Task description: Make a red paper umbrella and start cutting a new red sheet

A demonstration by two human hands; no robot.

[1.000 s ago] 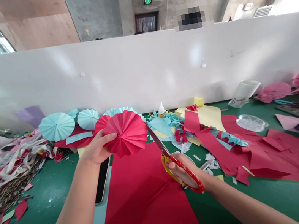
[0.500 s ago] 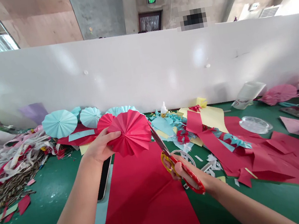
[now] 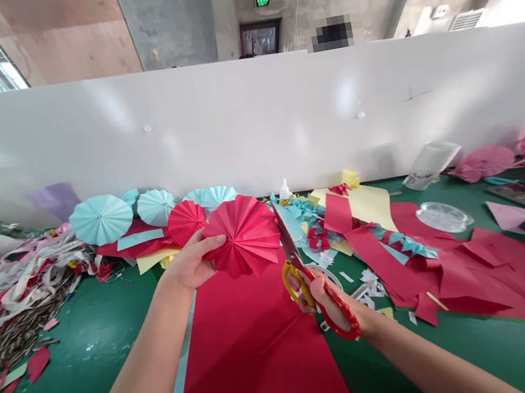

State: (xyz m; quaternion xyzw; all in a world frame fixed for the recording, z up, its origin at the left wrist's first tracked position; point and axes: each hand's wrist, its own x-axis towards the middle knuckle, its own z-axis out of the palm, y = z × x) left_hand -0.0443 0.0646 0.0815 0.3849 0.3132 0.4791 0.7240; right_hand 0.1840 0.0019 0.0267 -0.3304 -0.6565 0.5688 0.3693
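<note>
My left hand (image 3: 198,260) pinches the left edge of a round pleated red paper fan (image 3: 243,235), raised above a large red sheet (image 3: 254,354). In my right hand (image 3: 312,289) are scissors (image 3: 288,236) with red and yellow handles, their blades pointing up beside the fan's right edge. Whether the blades touch the paper I cannot tell. A smaller red fan (image 3: 186,221) lies just behind my left hand.
Light blue fans (image 3: 101,219) stand along the white partition (image 3: 229,121). Ribbons and metal pieces (image 3: 17,331) are heaped at the left. Red paper scraps (image 3: 480,280), a clear plastic lid (image 3: 444,217) and stacked cups (image 3: 432,163) lie at the right.
My left hand has moved right with the red fan, closer to the scissors, uncovering more of the smaller fan. The scissors have hardly moved.
</note>
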